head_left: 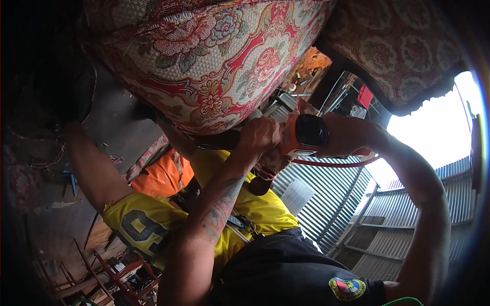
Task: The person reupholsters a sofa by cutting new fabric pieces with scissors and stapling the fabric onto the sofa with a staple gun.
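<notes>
A padded seat covered in floral fabric (219, 66) fills the upper middle, close to the camera. My left hand (260, 135) is closed at its lower edge, fingers pinched on the loose fabric edge (273, 160). Right beside it, my right hand (344, 135) wraps round an orange and black air staple gun (311, 131). The staple gun's nose is close to my left fingers and the fabric; whether it touches is hidden. A red hose (339, 164) runs below my right hand toward my forearm.
Another floral-covered part (395, 51) hangs at the upper right. An orange cloth (163, 176) lies beside my yellow shorts (138, 222). Wooden chair frames (125, 273) stand at the lower left. Corrugated metal sheeting (332, 191) forms the wall behind. Cord and scraps lie on the floor (115, 120).
</notes>
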